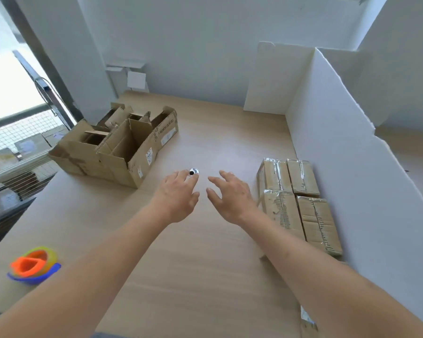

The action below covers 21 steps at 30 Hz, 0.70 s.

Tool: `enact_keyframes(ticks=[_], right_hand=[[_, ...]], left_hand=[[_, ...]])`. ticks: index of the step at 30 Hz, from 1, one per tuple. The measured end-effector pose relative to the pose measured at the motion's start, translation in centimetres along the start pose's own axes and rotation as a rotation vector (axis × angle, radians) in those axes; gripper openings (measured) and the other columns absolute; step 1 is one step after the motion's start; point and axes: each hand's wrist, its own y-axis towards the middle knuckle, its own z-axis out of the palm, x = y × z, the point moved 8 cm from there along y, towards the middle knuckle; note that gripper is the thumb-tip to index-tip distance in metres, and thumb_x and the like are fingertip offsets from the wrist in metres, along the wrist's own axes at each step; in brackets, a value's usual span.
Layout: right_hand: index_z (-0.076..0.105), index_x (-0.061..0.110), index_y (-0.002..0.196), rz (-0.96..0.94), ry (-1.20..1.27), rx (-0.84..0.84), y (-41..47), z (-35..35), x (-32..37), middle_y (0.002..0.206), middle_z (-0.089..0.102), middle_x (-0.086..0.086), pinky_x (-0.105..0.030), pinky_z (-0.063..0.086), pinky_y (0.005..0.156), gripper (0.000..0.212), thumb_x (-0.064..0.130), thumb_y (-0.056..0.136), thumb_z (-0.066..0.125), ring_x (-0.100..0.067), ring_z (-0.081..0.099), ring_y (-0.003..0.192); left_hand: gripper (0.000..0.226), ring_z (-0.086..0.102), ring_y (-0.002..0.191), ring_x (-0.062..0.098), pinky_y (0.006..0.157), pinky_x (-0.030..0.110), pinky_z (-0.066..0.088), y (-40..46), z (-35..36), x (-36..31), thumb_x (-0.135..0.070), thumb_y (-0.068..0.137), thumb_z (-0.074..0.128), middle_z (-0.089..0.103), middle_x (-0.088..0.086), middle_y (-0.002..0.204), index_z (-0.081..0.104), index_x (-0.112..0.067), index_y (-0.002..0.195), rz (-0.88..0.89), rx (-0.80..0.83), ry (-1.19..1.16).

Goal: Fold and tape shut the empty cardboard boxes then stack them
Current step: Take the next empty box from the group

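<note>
Between boxes: left hand (178,193) and right hand (230,196) spread, empty, over pale wooden table (181,264); four taped brown cardboard boxes (300,201) apparently done. Next: fetch open brown cardboard box (122,152).

Brown boxes (112,147); pale wood-grain tabletop (193,264); white partition (340,142); orange, yellow and blue cups (33,264) at lower left.
</note>
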Motion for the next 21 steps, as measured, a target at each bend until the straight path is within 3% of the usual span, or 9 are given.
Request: enact_keyframes(ticks=[3,10,15,21], right_hand=[[0.044,0.029,0.153,0.002,-0.014,0.022,1.3,1.6,4.2,0.166,0.028,-0.006,-0.042,0.017,0.121,0.051,0.047,0.106,0.042,-0.026,0.017,0.156],[0.047,0.028,0.151,0.045,-0.006,0.047,4.6,6.8,13.8,0.165,0.031,-0.005,-0.042,0.023,0.122,0.05,0.047,0.105,0.043,-0.019,0.025,0.153],[0.046,0.03,0.151,0.048,-0.011,0.096,6.2,10.0,20.0,0.164,0.032,-0.006,-0.04,0.021,0.121,0.049,0.046,0.105,0.044,-0.021,0.027,0.151],[0.046,0.028,0.151,0.024,-0.025,0.121,8.7,11.0,22.9,0.163,0.033,-0.007,-0.04,0.024,0.119,0.049,0.045,0.104,0.045,-0.024,0.032,0.149]], left_hand=[[0.058,0.044,0.136,0.029,0.112,0.042,0.035,-1.2,-0.6,4.5,-0.043,0.103,0.045,0.047,0.007,0.149,0.037,-0.016,0.154,0.001,-0.001,0.004],[0.061,0.026,0.152,0.034,0.123,0.049,0.026,-3.4,-1.2,15.4,-0.044,0.106,0.041,0.03,0.009,0.164,0.026,-0.02,0.16,0.005,0.077,0.025],[0.061,0.028,0.15,0.035,0.122,0.049,0.026,-4.6,-1.9,22.4,-0.044,0.106,0.042,0.03,0.01,0.163,0.026,-0.02,0.16,-0.019,0.093,0.031],[0.061,0.029,0.15,0.035,0.122,0.048,0.027,-4.6,-2.0,26.3,-0.043,0.106,0.043,0.031,0.011,0.163,0.028,-0.02,0.159,-0.06,0.099,0.007]])
